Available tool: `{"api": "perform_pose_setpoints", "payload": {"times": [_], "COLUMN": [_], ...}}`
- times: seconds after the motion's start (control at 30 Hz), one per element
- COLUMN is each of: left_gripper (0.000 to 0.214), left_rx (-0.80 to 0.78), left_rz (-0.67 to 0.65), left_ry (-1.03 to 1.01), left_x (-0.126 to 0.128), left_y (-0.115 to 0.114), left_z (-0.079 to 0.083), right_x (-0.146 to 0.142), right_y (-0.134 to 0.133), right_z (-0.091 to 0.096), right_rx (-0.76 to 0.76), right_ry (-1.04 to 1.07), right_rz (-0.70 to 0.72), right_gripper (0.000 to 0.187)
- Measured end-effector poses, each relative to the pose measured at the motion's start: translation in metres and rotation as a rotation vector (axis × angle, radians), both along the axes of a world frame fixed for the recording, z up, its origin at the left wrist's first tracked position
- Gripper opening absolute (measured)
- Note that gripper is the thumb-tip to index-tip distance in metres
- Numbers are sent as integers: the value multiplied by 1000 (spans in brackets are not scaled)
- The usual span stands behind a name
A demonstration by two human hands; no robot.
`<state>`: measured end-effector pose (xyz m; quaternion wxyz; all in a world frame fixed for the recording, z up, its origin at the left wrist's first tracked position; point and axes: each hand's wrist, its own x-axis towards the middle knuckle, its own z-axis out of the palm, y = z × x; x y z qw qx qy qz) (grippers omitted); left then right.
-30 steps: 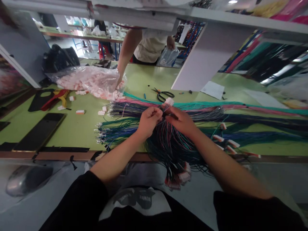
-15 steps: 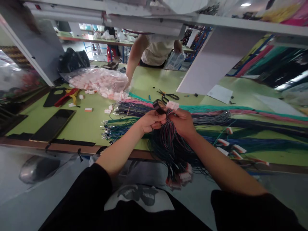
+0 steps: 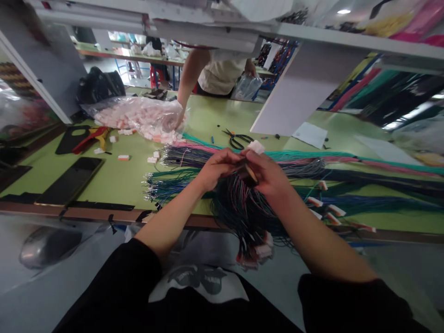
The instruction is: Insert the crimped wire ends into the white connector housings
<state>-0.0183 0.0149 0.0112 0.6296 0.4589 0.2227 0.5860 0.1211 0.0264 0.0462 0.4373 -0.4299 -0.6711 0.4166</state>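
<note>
1. On the green surface (image 3: pixel 211 111), long wires (image 3: pixel 364 179) lie with metal-tipped left ends bare; those look undone.
2. The dark bundle (image 3: pixel 232 208) hangs below my hands, its lower connectors (image 3: pixel 262 251) already fitted.
3. My right grip (image 3: pixel 270 173) closes around a dark tape roll (image 3: pixel 247 175); my left grip (image 3: pixel 218 169) bends in beside it, pinching what, I cannot tell.
4. A white connector (image 3: pixel 255 147) sits past my right fingertips; whether its wrapping is finished is hidden.
</note>
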Motion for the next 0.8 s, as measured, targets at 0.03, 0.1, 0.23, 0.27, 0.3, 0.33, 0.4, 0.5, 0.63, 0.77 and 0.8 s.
{"api": "perform_pose_setpoints", "payload": {"times": [0.03, 0.1, 0.23, 0.27, 0.3, 0.33, 0.4, 0.5, 0.63, 0.77, 0.8], "left_gripper": [12, 14, 7, 7, 8, 10, 12, 13, 19, 13, 11], "left_rx": [47, 132, 220, 229, 237, 238, 215, 165, 73, 99, 119], "left_rz": [5, 44, 237, 305, 372, 431, 512, 565, 456, 318, 346], "left_ry": [36, 126, 399, 461, 509, 541, 565, 550, 504, 512, 541], "left_x": [-3, -6, -4, -3, -2, -1, 1, 2, 4, 4, 3], "left_y": [0, 1, -1, -2, -3, -4, -5, -6, -3, 3, 4], "left_z": [1, 4, 9, 9, 10, 10, 10, 8, 5, 2, 1], "right_x": [3, 7, 10, 10, 11, 12, 14, 16, 14, 9, 8], "right_y": [-2, -6, -14, -15, -15, -14, -10, 1, 15, 20, 21], "right_z": [2, 6, 6, 4, 2, -1, -8, -15, -14, -6, -5], "right_rx": [7, 95, 426, 454, 469, 480, 509, 537, 511, 532, 560], "right_ry": [-11, -48, -368, -425, -466, -492, -507, -555, -847, -1103, -1138], "right_rz": [-32, -107, -225, -230, -212, -172, -69, -1, -21, 5, 5], "right_gripper": [33, 29, 25, 24, 22, 20, 22, 36, 27, 23, 24]}}
